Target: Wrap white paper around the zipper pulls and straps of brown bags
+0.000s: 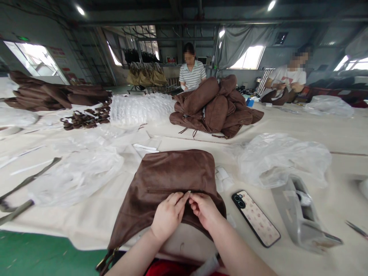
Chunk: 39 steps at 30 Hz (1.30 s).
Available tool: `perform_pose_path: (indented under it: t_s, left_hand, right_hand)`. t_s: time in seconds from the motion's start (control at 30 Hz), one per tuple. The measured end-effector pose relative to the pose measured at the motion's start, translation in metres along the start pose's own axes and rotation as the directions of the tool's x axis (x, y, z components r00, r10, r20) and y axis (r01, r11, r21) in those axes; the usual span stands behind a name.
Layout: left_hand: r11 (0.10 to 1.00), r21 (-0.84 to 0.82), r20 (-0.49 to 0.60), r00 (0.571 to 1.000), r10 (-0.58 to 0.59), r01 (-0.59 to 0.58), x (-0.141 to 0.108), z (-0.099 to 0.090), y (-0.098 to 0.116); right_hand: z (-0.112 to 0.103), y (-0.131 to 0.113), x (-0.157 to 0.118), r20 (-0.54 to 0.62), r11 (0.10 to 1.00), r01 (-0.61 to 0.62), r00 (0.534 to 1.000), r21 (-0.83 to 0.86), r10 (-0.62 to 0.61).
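Observation:
A dark brown leather-look bag (175,168) lies on the table right in front of me, its pale inner or back side showing near my body. A zipper (161,190) runs across its front. My left hand (168,214) rests on the bag just below the zipper, fingers close together and gripping the material; its thumb is mostly hidden. My right hand (204,209) is closed in a pinch at the zipper's right part, on a small metallic zipper pull (189,192). The fingertips of both hands meet there. Metal hardware (105,260) hangs at the bag's lower left corner.
A phone (257,220) in a patterned case lies right of the bag, beside clear plastic bags (284,161) and tweezers-like metal tool (356,229). Brown bags (215,103) are piled ahead. Straps (25,184) and plastic wrap lie left. Two people work across the table.

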<state>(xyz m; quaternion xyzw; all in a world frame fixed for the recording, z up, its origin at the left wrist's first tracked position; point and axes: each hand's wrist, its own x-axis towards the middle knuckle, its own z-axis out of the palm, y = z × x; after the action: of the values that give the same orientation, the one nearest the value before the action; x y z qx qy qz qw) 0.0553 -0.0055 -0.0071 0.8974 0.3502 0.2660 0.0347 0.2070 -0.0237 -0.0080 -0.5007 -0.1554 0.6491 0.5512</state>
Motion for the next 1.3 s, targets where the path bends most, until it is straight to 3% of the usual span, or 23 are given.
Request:
perform_pose_path:
  t_s: [0.17,0.3,0.37,0.47,0.6,0.67,0.7,0.73,0.77,0.8,0.83,0.9,0.93,0.97,1.0,1.03,1.1,1.13,1.23,1.3]
  left_hand:
    - [0.994,0.085,0.057,0.996,0.066,-0.071,0.000,-0.003,-0.007]
    - [0.984,-0.165,0.015,0.997,-0.072,0.073,0.004,-0.007,0.002]
    - [0.881,-0.395,0.047,0.964,-0.262,0.259,0.008,-0.007,0.008]
    - [0.650,-0.576,0.202,0.857,-0.474,0.495,0.016,-0.003,0.012]
    - [0.565,-0.578,0.299,0.796,-0.526,0.589,0.023,0.004,0.007]
    - [0.444,-0.639,0.361,0.754,-0.549,0.629,0.023,0.008,0.003]
    - [0.364,-0.669,0.398,0.726,-0.560,0.648,0.023,0.009,0.001]
    - [0.290,-0.691,0.435,0.701,-0.565,0.663,0.022,0.011,-0.001]
    - [0.236,-0.701,0.464,0.682,-0.566,0.673,0.021,0.012,-0.003]
    - [0.204,-0.705,0.483,0.671,-0.563,0.679,0.020,0.014,-0.005]
    - [0.194,-0.706,0.496,0.671,-0.552,0.681,0.020,0.015,-0.008]
    - [0.196,-0.704,0.497,0.670,-0.552,0.683,0.019,0.018,-0.012]
    - [0.201,-0.700,0.494,0.668,-0.556,0.685,0.019,0.020,-0.014]
    - [0.208,-0.694,0.492,0.665,-0.562,0.689,0.019,0.021,-0.016]
    - [0.214,-0.686,0.491,0.660,-0.568,0.695,0.019,0.022,-0.017]
    - [0.220,-0.679,0.490,0.656,-0.573,0.700,0.019,0.023,-0.018]
    - [0.232,-0.676,0.483,0.658,-0.577,0.699,0.019,0.023,-0.018]
    - [0.237,-0.682,0.476,0.666,-0.574,0.692,0.019,0.023,-0.018]
    - [0.238,-0.709,0.461,0.691,-0.557,0.664,0.020,0.023,-0.017]
    - [0.235,-0.705,0.462,0.685,-0.563,0.669,0.022,0.023,-0.017]
  right_hand:
    - [-0.001,-0.005,-0.004,0.026,1.000,-0.019,1.000,0.021,0.018]
    - [-0.001,-0.005,-0.007,0.025,1.000,0.016,1.000,-0.016,-0.016]
    - [0.000,-0.004,-0.005,0.022,0.998,0.036,0.999,-0.050,-0.035]
    - [0.003,-0.002,-0.002,0.018,0.990,0.066,0.998,-0.127,-0.064]
    - [0.002,-0.005,-0.016,0.039,0.957,0.106,0.994,-0.272,-0.099]
    - [-0.014,-0.014,-0.037,0.086,0.884,0.196,0.981,-0.424,-0.176]
    - [-0.029,-0.020,-0.051,0.094,0.806,0.277,0.959,-0.524,-0.269]
    - [-0.047,-0.029,-0.065,0.083,0.691,0.356,0.915,-0.629,-0.396]
    - [-0.069,-0.039,-0.081,0.052,0.549,0.400,0.839,-0.734,-0.541]
    - [-0.094,-0.051,-0.097,-0.003,0.411,0.383,0.728,-0.827,-0.685]
    - [-0.119,-0.063,-0.113,-0.077,0.315,0.304,0.599,-0.899,-0.797]
    - [-0.169,-0.086,-0.142,-0.194,0.228,0.057,0.356,-0.972,-0.914]
    - [-0.191,-0.096,-0.154,-0.218,0.209,-0.062,0.285,-0.976,-0.933]
    - [-0.211,-0.103,-0.163,-0.229,0.195,-0.149,0.260,-0.969,-0.938]
    - [-0.227,-0.108,-0.170,-0.243,0.192,-0.196,0.283,-0.962,-0.928]
    - [-0.241,-0.111,-0.173,-0.263,0.204,-0.203,0.336,-0.958,-0.904]
    - [-0.260,-0.110,-0.173,-0.324,0.292,-0.141,0.434,-0.946,-0.840]
    - [-0.266,-0.108,-0.170,-0.359,0.355,-0.099,0.461,-0.929,-0.812]
    - [-0.278,-0.102,-0.160,-0.476,0.547,0.032,0.452,-0.836,-0.754]
    - [-0.283,-0.100,-0.155,-0.532,0.643,0.127,0.453,-0.756,-0.715]
